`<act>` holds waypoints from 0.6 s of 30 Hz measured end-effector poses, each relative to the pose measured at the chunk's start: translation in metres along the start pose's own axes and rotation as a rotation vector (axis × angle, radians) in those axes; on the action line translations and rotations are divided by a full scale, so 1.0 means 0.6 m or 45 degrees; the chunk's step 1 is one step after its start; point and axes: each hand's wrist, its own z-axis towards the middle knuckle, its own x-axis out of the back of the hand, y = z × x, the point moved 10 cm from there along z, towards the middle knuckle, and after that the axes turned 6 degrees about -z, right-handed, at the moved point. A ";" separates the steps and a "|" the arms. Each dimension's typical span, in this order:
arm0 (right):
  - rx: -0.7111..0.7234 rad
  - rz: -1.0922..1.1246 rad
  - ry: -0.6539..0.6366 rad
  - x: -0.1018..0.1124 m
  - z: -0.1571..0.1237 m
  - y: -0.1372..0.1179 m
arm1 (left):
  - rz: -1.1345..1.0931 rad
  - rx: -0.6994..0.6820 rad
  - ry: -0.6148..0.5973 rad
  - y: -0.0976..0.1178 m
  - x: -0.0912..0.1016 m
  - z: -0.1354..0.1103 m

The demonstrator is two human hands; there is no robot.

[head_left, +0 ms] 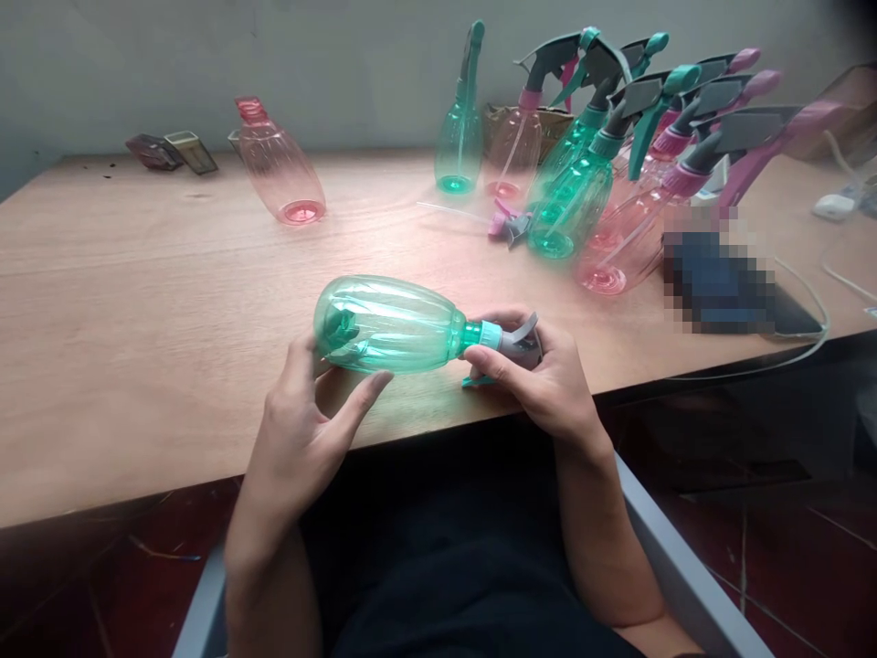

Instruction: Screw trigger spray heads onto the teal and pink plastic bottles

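Observation:
A green see-through spray bottle lies on its side above the near edge of the wooden table. My left hand cups its base from below, fingers curled round it. My right hand grips the grey trigger head screwed on the bottle's neck, fingers wrapped about it. The head's teal trigger peeks out under my right fingers.
Several finished green and pink spray bottles crowd the far right of the table. A headless pink bottle stands at the back left, a loose sprayer with tube mid-table. Cables and a pixelated dark object lie right.

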 end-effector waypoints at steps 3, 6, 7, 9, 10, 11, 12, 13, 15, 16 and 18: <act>-0.004 -0.018 0.004 0.000 0.000 0.000 | 0.000 0.000 0.000 0.000 0.000 0.000; -0.013 -0.021 0.012 0.001 -0.001 0.000 | -0.011 0.001 0.000 0.000 -0.001 0.000; -0.014 -0.016 0.013 0.001 -0.002 0.000 | -0.015 -0.002 0.001 0.001 -0.001 0.000; -0.019 -0.009 0.014 0.002 -0.003 0.000 | -0.016 -0.007 0.006 0.001 -0.001 0.001; -0.023 -0.012 0.015 0.002 -0.003 0.000 | -0.016 -0.008 0.008 0.002 -0.001 0.001; -0.025 -0.018 0.019 0.003 -0.003 0.000 | -0.016 -0.009 0.009 0.002 -0.002 0.001; -0.025 -0.027 0.022 0.003 -0.004 0.000 | -0.018 -0.009 0.008 0.002 -0.002 0.001; -0.023 -0.036 0.025 0.004 -0.004 0.000 | -0.020 -0.010 0.007 0.002 -0.002 0.001; -0.012 -0.050 0.027 0.004 -0.004 -0.002 | -0.029 -0.011 0.004 0.003 -0.003 0.001; -0.006 -0.055 0.028 0.004 -0.003 -0.002 | -0.034 -0.012 0.004 0.003 -0.003 0.001; 0.005 -0.065 0.028 0.004 -0.003 -0.003 | -0.044 -0.013 0.004 0.003 -0.004 0.001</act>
